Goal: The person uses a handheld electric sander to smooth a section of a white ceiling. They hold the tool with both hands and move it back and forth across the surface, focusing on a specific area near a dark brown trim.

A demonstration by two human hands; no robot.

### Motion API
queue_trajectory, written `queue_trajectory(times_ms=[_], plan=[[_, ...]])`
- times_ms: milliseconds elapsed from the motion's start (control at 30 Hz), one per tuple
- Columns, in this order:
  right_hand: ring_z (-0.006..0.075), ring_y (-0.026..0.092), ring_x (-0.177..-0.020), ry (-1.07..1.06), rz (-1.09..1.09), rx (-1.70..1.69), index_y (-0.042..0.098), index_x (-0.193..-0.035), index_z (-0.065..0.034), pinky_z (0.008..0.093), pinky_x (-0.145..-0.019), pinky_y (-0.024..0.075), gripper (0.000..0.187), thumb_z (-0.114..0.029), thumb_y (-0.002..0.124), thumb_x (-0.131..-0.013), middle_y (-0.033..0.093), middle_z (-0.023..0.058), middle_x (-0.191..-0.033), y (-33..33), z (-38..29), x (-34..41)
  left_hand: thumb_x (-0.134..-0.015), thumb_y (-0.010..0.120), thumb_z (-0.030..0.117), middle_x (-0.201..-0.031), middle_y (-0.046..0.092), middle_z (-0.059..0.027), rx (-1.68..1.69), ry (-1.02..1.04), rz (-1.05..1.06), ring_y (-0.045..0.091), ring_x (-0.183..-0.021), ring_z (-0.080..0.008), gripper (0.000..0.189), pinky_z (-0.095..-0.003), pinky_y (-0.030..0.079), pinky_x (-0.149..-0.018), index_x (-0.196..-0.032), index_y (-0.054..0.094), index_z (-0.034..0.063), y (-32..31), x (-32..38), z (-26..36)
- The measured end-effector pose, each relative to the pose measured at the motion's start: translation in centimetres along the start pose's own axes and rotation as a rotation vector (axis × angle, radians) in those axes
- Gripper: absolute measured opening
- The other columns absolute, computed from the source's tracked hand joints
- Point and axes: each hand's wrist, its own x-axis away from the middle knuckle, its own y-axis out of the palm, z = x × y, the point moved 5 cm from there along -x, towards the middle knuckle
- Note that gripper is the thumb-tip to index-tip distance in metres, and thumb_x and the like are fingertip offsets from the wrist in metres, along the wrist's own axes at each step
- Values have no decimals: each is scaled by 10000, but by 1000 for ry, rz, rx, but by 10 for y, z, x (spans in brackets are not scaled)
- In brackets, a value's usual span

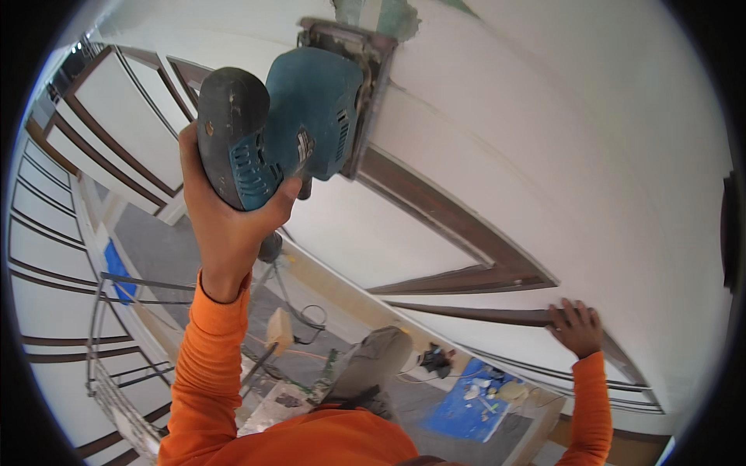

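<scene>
My left hand is wrapped around the black and teal body of an electric sheet sander, raised high at the upper middle. The sander's flat square pad lies against the white wall, just below a greenish patch. My right hand rests on the wall at the lower right, its fingers spread over a dark brown moulding strip. Nothing is held in it. Between the hands, a brown moulding frame runs across the wall.
I stand on a paint-spattered platform with metal rails at left. Below, a beige box with cables hangs or stands near my leg. A blue sheet bearing debris covers part of the grey floor. Panelled walls stand at left.
</scene>
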Motion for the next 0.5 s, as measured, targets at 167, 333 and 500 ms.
queue_trajectory(times_ms=[167, 333, 500], plan=[[249, 255, -1603, 3, 22, -10, 594, -1475, -390, 478, -1324, 118, 621, -727, 564, -953, 400, -34, -1689, 2, -1, -3, -692, 916, 361, -1006, 640, -102, -121, -8, -40, 663, -672, -150, 945, -276, 574, -567, -1426, 428, 22, -15, -4, -6], [253, 247, -1607, 15, 49, -45, 639, -1439, -366, 473, -1326, 125, 574, -702, 527, -988, 427, -29, -1672, -1, 1, -6, -697, 923, 355, -1024, 655, -119, -162, 26, -24, 679, -680, -160, 954, -282, 588, -558, -1436, 420, 23, -21, -16, 1], [252, 348, -1537, 26, 47, -93, 686, -1382, -325, 480, -1285, 209, 562, -696, 530, -991, 500, -18, -1608, -2, 1, -4, -710, 922, 336, -1157, 609, -114, -137, -1, -43, 641, -957, -196, 899, -321, 547, -814, -1409, 443, 32, -22, -12, 0]])
